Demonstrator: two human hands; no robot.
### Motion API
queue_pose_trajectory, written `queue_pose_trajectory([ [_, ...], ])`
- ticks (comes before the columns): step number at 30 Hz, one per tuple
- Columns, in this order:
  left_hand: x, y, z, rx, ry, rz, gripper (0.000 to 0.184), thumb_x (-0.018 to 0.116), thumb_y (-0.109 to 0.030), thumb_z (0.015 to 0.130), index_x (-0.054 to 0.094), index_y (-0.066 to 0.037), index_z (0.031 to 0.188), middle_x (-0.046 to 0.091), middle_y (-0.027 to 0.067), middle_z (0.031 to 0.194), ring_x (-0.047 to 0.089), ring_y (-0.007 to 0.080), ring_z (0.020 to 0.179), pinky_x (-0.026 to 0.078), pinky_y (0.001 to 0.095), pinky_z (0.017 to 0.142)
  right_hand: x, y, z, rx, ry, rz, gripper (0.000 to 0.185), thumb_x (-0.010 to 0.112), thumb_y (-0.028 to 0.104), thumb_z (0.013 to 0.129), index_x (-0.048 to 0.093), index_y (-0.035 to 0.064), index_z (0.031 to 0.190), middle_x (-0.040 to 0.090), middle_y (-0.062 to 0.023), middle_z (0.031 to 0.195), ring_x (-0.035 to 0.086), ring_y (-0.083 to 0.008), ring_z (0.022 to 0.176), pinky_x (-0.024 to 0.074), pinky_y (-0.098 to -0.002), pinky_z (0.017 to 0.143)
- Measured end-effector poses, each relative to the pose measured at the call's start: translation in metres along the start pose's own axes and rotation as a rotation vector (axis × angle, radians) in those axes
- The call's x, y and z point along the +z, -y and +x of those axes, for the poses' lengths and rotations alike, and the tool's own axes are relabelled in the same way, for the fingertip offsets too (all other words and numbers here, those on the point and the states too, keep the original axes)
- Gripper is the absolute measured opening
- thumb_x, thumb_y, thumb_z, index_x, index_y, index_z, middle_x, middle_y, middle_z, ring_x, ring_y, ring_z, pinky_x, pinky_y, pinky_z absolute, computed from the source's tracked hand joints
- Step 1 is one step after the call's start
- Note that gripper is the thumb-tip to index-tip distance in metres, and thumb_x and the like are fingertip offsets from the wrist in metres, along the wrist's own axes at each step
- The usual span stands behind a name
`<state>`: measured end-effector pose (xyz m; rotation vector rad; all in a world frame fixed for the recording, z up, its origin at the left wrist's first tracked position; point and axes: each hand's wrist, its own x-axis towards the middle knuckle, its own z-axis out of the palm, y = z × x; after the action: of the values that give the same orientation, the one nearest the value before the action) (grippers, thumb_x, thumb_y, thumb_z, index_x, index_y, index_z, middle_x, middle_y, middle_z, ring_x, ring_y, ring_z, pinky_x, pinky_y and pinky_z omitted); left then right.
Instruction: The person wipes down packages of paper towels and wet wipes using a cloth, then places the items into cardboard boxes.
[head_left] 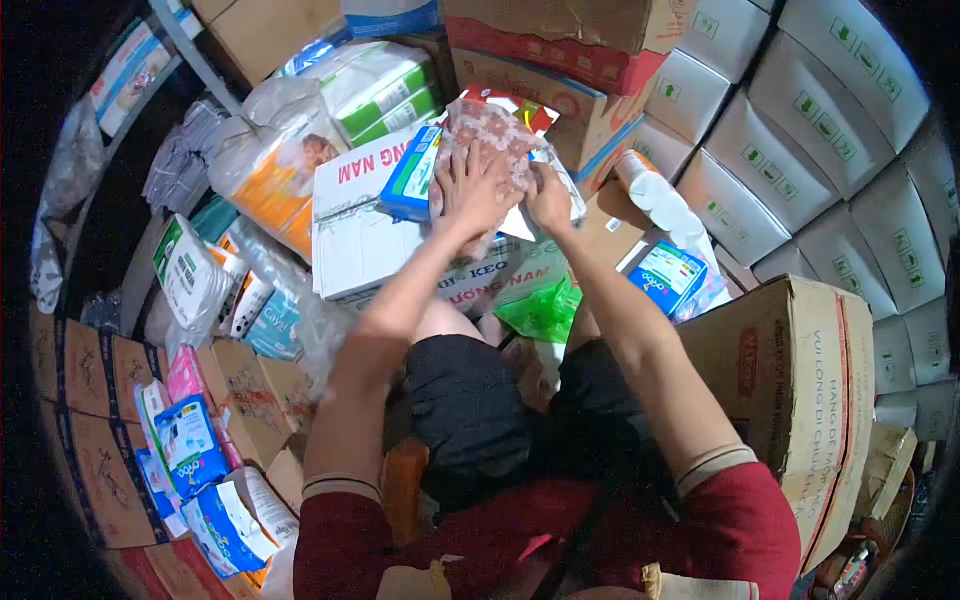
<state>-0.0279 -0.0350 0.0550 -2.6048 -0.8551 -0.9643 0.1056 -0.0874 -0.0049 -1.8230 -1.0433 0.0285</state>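
Note:
My left hand (474,190) lies with fingers spread on a patterned, reddish plastic-wrapped bundle (490,130). The bundle rests on top of a white carton (365,240) with red lettering. At the bundle's right side is my right hand (548,195), its fingers bent at the edge; what they hold is hidden. Just left of the bundle a blue packet (410,178) lies tilted on the carton. Behind the bundle a red and yellow printed piece (540,115) shows. A green plastic bag (545,310) sits below the carton's front, near my knees.
White cartons (790,150) are stacked at the right, with a large brown box (800,400) in front. Another blue packet (668,278) and white rolls (660,200) lie right of my hands. Wrapped packs (280,170) and blue packs (190,445) are piled at the left.

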Motion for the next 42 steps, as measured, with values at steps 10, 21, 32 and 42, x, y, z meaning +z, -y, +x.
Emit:
queue_pose_trajectory([
  [10, 0.036, 0.099, 0.017, -0.313, 0.21, -0.183, 0.052, 0.051, -0.033, 0.078, 0.042, -0.019, 0.127, 0.032, 0.0077, 0.138, 0.032, 0.0312, 0.124, 0.025, 0.0585, 0.095, -0.012, 0.029, -0.011, -0.078, -0.019, -0.132, 0.038, 0.052, 0.009, 0.077, 0.051, 0.0198, 0.114, 0.057, -0.0219, 0.082, 0.057, -0.0377, 0.076, 0.0438, -0.0474, 0.068],
  [21, 0.047, 0.152, 0.004, -0.609, 0.04, -0.312, 0.038, 0.05, -0.023, 0.075, 0.051, -0.017, 0.113, 0.055, 0.015, 0.11, 0.053, 0.0352, 0.099, 0.042, 0.0474, 0.083, -0.011, 0.035, -0.013, -0.066, -0.018, -0.248, 0.035, 0.053, 0.008, 0.077, 0.051, 0.0147, 0.111, 0.059, -0.0163, 0.081, 0.056, -0.0325, 0.076, 0.0447, -0.0439, 0.066],
  [32, 0.013, -0.001, 0.015, 0.0, -0.013, -0.618, 0.038, 0.059, -0.012, 0.07, 0.056, -0.006, 0.107, 0.052, 0.0128, 0.117, 0.045, 0.0296, 0.112, 0.035, 0.0376, 0.096, 0.004, 0.015, -0.011, -0.041, 0.072, -0.408, 0.027, 0.048, 0.011, 0.081, 0.051, 0.0061, 0.107, 0.06, -0.0157, 0.085, 0.056, -0.0327, 0.078, 0.0453, -0.0455, 0.065],
  [42, 0.043, 0.082, 0.057, -0.159, 0.057, -0.404, 0.049, 0.061, -0.019, 0.072, 0.052, -0.015, 0.12, 0.058, 0.0137, 0.105, 0.058, 0.033, 0.091, 0.046, 0.0419, 0.076, 0.002, 0.02, -0.01, -0.154, -0.08, -0.276, 0.028, 0.049, 0.011, 0.081, 0.053, 0.0131, 0.109, 0.06, -0.014, 0.083, 0.057, -0.0317, 0.079, 0.0447, -0.0444, 0.067],
])
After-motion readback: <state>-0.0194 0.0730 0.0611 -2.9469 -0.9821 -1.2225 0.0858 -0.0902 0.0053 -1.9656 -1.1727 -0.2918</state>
